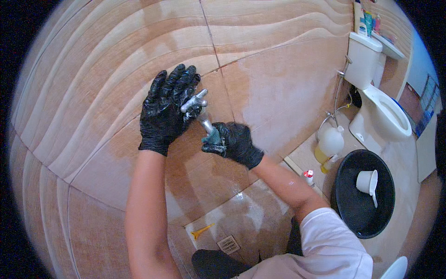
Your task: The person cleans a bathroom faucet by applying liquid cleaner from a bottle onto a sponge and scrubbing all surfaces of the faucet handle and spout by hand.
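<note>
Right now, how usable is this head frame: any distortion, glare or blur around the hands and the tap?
Head view: strong fisheye, so the wall tile lines bow and the corners are black. Light is even, with glossy highlights on the left hand, the metal tap and the wet floor. The right hand and tap are sharp; the toilet and black basin near the rim look squeezed and softer.

Bottles, several: slim, white, teal and pink, upright on the shelf above the toilet cistern.
Jug, one: translucent white plastic, yellowish liquid inside, on the floor by the wall.
Small bottle, one: white, red cap, near the jug.
</note>
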